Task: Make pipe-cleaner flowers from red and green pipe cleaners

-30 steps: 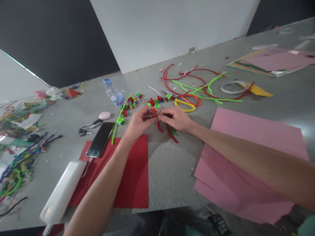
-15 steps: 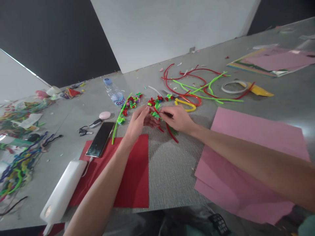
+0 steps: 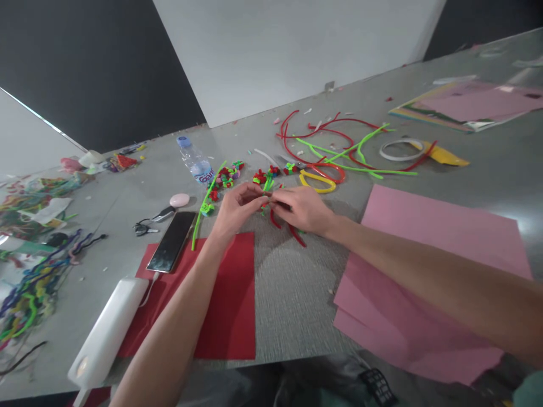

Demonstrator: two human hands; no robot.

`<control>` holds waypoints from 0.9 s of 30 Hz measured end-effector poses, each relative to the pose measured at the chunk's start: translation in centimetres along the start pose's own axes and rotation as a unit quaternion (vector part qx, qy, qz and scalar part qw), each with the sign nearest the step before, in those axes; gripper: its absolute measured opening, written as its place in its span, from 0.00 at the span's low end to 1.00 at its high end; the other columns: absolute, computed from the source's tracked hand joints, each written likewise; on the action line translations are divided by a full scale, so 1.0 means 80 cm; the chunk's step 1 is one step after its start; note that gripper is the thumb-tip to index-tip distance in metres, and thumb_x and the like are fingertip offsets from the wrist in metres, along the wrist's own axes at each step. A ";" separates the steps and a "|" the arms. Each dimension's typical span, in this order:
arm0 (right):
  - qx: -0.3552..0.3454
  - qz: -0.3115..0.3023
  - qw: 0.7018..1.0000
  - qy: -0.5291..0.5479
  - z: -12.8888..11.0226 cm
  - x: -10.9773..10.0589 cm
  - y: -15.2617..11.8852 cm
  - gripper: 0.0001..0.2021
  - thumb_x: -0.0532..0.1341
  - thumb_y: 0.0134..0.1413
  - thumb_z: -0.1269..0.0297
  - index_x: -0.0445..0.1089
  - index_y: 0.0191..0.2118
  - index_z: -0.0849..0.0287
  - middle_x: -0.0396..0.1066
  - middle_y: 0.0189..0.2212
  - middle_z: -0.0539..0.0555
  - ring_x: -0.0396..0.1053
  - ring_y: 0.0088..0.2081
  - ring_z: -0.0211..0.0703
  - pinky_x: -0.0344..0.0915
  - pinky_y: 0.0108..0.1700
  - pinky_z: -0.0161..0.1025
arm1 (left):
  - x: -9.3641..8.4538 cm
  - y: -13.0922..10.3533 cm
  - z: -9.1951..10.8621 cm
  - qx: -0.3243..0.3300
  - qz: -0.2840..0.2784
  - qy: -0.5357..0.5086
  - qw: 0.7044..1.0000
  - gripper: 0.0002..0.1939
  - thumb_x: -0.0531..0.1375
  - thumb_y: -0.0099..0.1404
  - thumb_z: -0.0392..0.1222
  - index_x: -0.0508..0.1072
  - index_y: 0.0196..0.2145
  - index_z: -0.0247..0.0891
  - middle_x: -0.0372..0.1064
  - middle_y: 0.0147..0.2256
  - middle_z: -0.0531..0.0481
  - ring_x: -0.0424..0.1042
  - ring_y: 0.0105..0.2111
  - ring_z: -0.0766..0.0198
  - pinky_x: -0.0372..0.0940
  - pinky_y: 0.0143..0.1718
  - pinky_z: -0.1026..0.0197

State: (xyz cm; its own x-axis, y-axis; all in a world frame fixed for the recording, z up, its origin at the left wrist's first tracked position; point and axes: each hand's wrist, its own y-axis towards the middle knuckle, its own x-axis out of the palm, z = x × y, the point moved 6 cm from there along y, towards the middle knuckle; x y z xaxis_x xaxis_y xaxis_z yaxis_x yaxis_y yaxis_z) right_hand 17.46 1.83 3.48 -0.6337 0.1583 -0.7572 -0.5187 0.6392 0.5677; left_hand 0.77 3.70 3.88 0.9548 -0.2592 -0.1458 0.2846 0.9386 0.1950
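My left hand (image 3: 240, 208) and my right hand (image 3: 302, 209) meet above the table, fingertips nearly touching. Both pinch a short red pipe cleaner (image 3: 275, 219), mostly hidden by the fingers; its curved end hangs below my right fingers. Another red piece (image 3: 297, 236) lies just under my right hand, with a little green beside it. Bright green strands (image 3: 268, 184) show right behind the fingertips. Small red and green pipe-cleaner flowers (image 3: 259, 177) sit beyond the hands, and more flowers (image 3: 224, 178) cluster to the left beside a long green pipe cleaner (image 3: 197, 226).
Scissors with a yellow handle (image 3: 317, 189) lie beyond my right hand, near long red and green pipe cleaners (image 3: 360, 148) and a tape roll (image 3: 384, 151). A water bottle (image 3: 195, 163), phone (image 3: 173, 242), power bank (image 3: 108, 325), red paper (image 3: 233, 316) and pink paper (image 3: 424, 271) surround my arms.
My left fingers have closed in from a looser, more spread pose, and the two hands' fingertips have come together. The red pipe cleaner is now more covered by the fingers.
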 end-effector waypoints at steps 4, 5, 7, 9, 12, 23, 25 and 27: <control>0.000 0.009 1.000 -0.002 0.001 -0.001 0.000 0.13 0.55 0.73 0.64 0.69 0.34 0.57 0.72 0.30 0.54 0.63 0.32 0.43 0.48 0.36 0.42 | 0.001 0.002 -0.003 0.004 -0.022 -0.016 1.000 0.13 0.74 0.61 0.45 0.78 0.40 0.40 0.84 0.41 0.47 0.82 0.42 0.59 0.76 0.44 0.59; 0.000 0.010 1.000 -0.001 0.000 -0.001 0.000 0.13 0.55 0.73 0.64 0.69 0.34 0.57 0.72 0.30 0.54 0.63 0.32 0.43 0.48 0.36 0.42 | 0.002 0.003 -0.004 0.004 -0.030 -0.017 0.999 0.13 0.74 0.61 0.44 0.78 0.41 0.40 0.84 0.42 0.47 0.82 0.42 0.59 0.76 0.44 0.59; 0.001 0.013 1.000 0.004 0.000 -0.001 0.001 0.13 0.55 0.73 0.63 0.69 0.34 0.57 0.72 0.30 0.54 0.63 0.32 0.43 0.49 0.37 0.42 | 0.003 0.004 -0.006 0.007 -0.047 -0.016 0.999 0.14 0.74 0.60 0.41 0.78 0.42 0.39 0.84 0.42 0.47 0.82 0.43 0.59 0.75 0.46 0.58; 0.006 0.021 1.000 0.015 0.001 -0.003 0.001 0.14 0.55 0.74 0.63 0.69 0.33 0.57 0.72 0.30 0.54 0.63 0.32 0.43 0.49 0.37 0.42 | 0.003 0.005 -0.008 0.014 -0.056 -0.016 0.998 0.14 0.73 0.58 0.36 0.78 0.42 0.39 0.83 0.43 0.47 0.83 0.44 0.59 0.74 0.47 0.59; 0.016 0.032 0.999 0.041 0.004 -0.004 0.003 0.14 0.57 0.73 0.63 0.69 0.32 0.57 0.70 0.27 0.52 0.61 0.30 0.41 0.50 0.36 0.41 | 0.002 0.007 -0.011 0.028 -0.056 -0.024 0.998 0.14 0.72 0.58 0.33 0.78 0.42 0.39 0.83 0.43 0.47 0.83 0.44 0.60 0.74 0.47 0.59; 0.067 0.028 0.982 0.173 0.016 -0.007 0.005 0.12 0.60 0.69 0.60 0.71 0.32 0.57 0.67 0.24 0.47 0.62 0.28 0.38 0.53 0.35 0.38 | 0.002 0.001 0.008 0.122 -0.009 0.058 0.991 0.14 0.70 0.64 0.35 0.77 0.47 0.40 0.82 0.42 0.49 0.79 0.40 0.64 0.72 0.43 0.62; 0.070 0.024 0.980 0.185 0.018 -0.006 0.006 0.13 0.60 0.69 0.61 0.68 0.30 0.57 0.63 0.23 0.46 0.60 0.27 0.37 0.53 0.34 0.38 | 0.001 -0.001 0.013 0.152 0.016 0.091 0.984 0.14 0.70 0.64 0.35 0.77 0.47 0.41 0.81 0.41 0.50 0.76 0.37 0.66 0.71 0.40 0.63; 0.069 0.022 0.979 0.193 0.019 -0.006 0.006 0.14 0.60 0.68 0.61 0.66 0.29 0.56 0.60 0.22 0.45 0.58 0.27 0.37 0.52 0.33 0.38 | 0.001 -0.003 0.017 0.171 0.031 0.117 0.978 0.15 0.69 0.64 0.34 0.77 0.48 0.41 0.80 0.42 0.50 0.74 0.35 0.67 0.71 0.38 0.63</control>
State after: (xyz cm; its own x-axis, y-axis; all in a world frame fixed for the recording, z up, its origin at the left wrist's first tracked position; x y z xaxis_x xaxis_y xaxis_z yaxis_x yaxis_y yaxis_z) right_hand 18.37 3.25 3.61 -0.8370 -0.0902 -0.5397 -0.4199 0.7383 0.5278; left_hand 0.91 3.15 5.10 0.9366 -0.1065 -0.3338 0.2764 0.8101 0.5171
